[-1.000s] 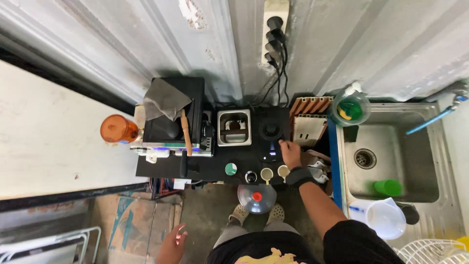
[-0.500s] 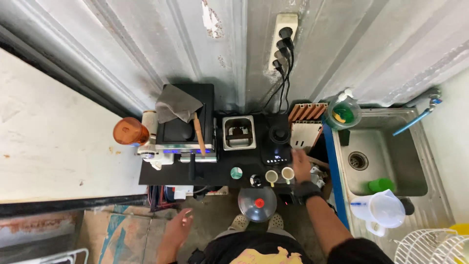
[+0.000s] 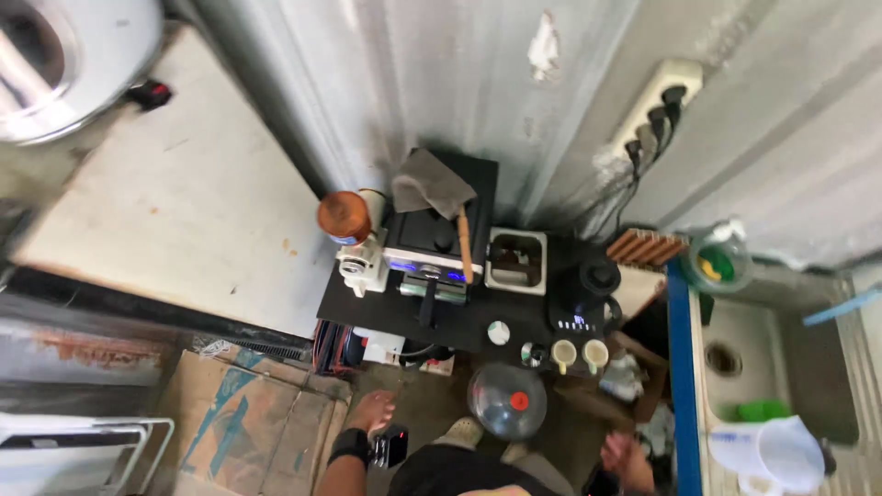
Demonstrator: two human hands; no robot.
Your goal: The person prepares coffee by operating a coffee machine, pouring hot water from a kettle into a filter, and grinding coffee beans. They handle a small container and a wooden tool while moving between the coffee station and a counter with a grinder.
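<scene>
my left hand (image 3: 370, 411) hangs loose, holding nothing, below the black coffee counter (image 3: 367, 298). my right hand (image 3: 627, 456) is low near the two cream cups (image 3: 579, 355); its grip i cannot tell. next reach judged upward, toward the cups.

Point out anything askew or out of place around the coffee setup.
A grey cloth lies crumpled over the black coffee machine, and a wooden-handled tool rests slanted across its front edge. Nothing looks spilled.

A small lit display (image 3: 576, 322) glows white on the black kettle base — at two o'clock from the round white-and-green label (image 3: 498, 332).
</scene>
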